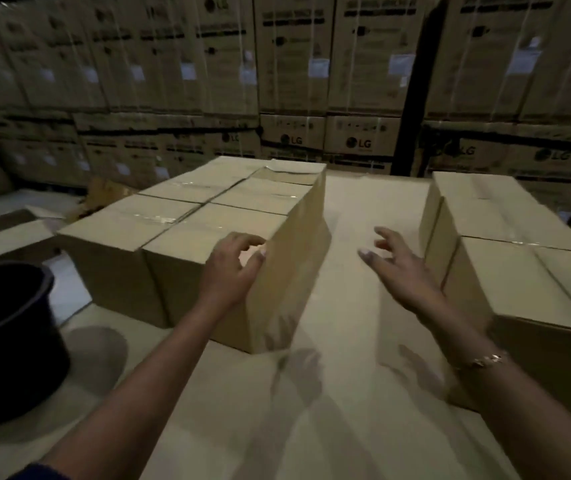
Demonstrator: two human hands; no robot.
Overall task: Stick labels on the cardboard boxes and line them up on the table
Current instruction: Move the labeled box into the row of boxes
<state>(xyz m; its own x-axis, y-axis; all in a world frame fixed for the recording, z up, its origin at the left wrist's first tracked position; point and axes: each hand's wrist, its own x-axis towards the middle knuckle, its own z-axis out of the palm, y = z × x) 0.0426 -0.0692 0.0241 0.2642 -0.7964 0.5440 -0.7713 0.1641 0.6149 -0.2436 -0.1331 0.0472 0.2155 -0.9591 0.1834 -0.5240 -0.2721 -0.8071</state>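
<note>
A block of several taped cardboard boxes (187, 216) stands in two rows on the left half of the table (363, 209). My left hand (232, 268) rests on the top right edge of the nearest box (277, 292), fingers loosely curled over the corner. Two more boxes (519, 271) stand one behind the other at the right. My right hand (398, 268) hovers with spread fingers in the gap between the groups, just left of the nearer right-hand box, holding nothing. No labels show on these boxes.
A dark round bucket (7, 341) sits at the table's left edge. Behind the table rises a wall of stacked large printed cartons (294, 81) with white stickers. Open flattened cardboard (10, 230) lies at the far left.
</note>
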